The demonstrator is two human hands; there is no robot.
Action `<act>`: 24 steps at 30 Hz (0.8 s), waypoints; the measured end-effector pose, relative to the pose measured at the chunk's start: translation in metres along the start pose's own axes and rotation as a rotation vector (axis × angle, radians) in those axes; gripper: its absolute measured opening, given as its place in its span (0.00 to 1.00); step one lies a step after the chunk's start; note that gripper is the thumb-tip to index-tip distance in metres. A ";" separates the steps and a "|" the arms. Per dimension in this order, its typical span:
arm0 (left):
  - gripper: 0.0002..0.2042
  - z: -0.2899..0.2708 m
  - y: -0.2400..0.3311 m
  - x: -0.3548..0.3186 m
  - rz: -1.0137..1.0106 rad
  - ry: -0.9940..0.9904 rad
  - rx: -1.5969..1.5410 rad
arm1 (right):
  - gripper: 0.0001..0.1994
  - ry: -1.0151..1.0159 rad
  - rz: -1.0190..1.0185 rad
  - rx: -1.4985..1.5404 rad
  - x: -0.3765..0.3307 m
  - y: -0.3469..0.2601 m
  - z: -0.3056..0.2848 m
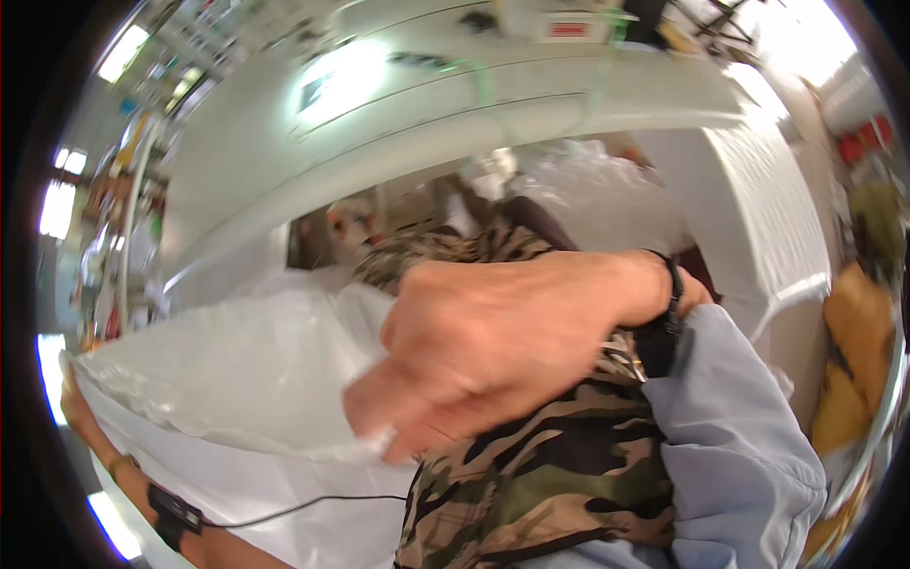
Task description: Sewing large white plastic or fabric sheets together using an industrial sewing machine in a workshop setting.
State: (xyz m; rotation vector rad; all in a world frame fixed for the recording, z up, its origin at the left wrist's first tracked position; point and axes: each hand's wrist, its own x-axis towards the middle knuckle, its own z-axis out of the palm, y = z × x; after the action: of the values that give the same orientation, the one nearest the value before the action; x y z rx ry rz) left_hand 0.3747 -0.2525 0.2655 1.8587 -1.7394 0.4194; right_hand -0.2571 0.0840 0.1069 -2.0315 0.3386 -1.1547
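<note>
A large white, partly see-through plastic bag or sheet (246,370) stretches across my left side and lap. My right hand (493,346), blurred by motion, is closed in front of my middle, with the film's edge pinched at its fingertips. Far to the left, my left hand (69,394) grips the other end of that edge; its fingers show only in part. Between the hands the edge hangs in a shallow curve. A black device with a cable (177,512) is strapped to my left wrist.
A broad pale table or machine top (417,123) spans the front. Crumpled clear plastic (607,190) lies beneath it, by my camouflage-clad legs. A white-covered block (763,204) stands at right, with yellowish-brown bundles (853,332) beyond it. Cluttered shelves (133,228) line the left.
</note>
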 end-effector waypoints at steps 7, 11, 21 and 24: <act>0.22 0.087 0.291 -0.177 0.611 -0.223 -0.428 | 0.11 0.224 0.622 -0.473 -0.085 0.076 0.000; 0.24 0.076 0.429 -0.354 1.076 -0.699 -0.706 | 0.11 0.277 0.729 -0.636 -0.101 0.083 0.016; 0.04 0.123 0.478 -0.426 0.772 -1.147 -0.851 | 0.06 1.089 1.047 -0.762 -0.290 0.090 0.008; 0.04 0.139 0.479 -0.427 0.698 -1.193 -0.884 | 0.21 0.860 1.609 -1.559 -0.395 0.052 -0.001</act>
State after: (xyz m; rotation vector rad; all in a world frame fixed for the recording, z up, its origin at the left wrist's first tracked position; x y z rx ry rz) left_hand -0.1635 0.0082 -0.0042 0.7368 -2.6079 -1.2963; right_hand -0.4707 0.2678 -0.1749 -0.9610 3.1901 -0.3769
